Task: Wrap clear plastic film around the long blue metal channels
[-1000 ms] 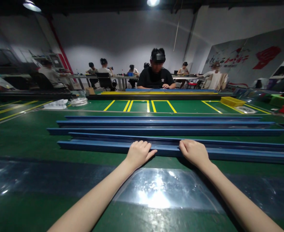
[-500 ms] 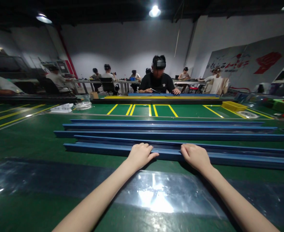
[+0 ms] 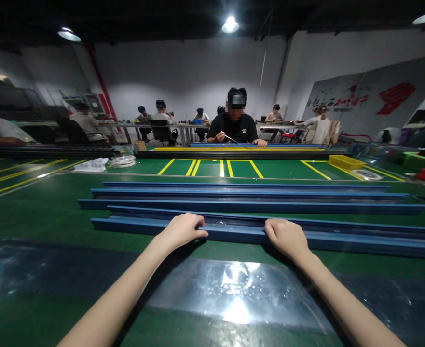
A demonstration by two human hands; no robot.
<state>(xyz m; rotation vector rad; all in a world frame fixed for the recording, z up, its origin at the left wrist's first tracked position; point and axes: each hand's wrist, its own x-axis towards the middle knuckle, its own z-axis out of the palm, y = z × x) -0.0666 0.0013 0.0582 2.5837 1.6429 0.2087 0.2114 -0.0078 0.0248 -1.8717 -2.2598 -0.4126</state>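
Observation:
A long blue channel profile (image 3: 234, 234) lies across the green table (image 3: 46, 217), nearest to me. My left hand (image 3: 185, 228) rests over it left of centre, fingers bent over the far side and thumb along the front face. My right hand (image 3: 287, 236) is curled over the same profile right of centre, its fingertips hidden inside the channel. Just beyond lie more blue profiles (image 3: 252, 207), roughly parallel. In front of my hands a clear plastic film (image 3: 212, 289) stretches across the table and reflects the lamps.
Across the table a person in black (image 3: 237, 126) holds a thin tool over blue and yellow profiles (image 3: 176, 149). A yellow tray (image 3: 346, 162) stands at the right, coiled white material (image 3: 124, 161) at the left. Other people sit at desks behind.
My left hand has slid left along the near profile, widening the gap between my hands. My right hand keeps its hold there. The person opposite has raised the hand with the tool.

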